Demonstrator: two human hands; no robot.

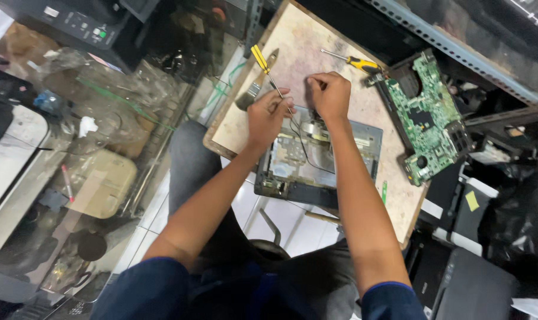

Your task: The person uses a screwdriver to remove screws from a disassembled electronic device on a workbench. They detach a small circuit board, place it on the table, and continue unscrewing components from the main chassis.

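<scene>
Opened laptop base (316, 160) mid-bench. Left hand (268, 115) grips yellow-handled screwdriver (263, 65) at base's far edge; right hand (330, 95) pinched shut there, contents unclear. Advisable: keep tip vertical, base steadied.

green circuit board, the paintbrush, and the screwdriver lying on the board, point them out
green circuit board (426, 115), head view, board's middle
paintbrush (249, 95), head view, metal ferrule
screwdriver lying on the board (360, 62), head view, yellow handle

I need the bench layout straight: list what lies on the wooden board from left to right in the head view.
Paintbrush → yellow-handled screwdriver in the left hand → right hand over the open laptop base → second yellow-handled screwdriver → green circuit board at the right edge.
</scene>
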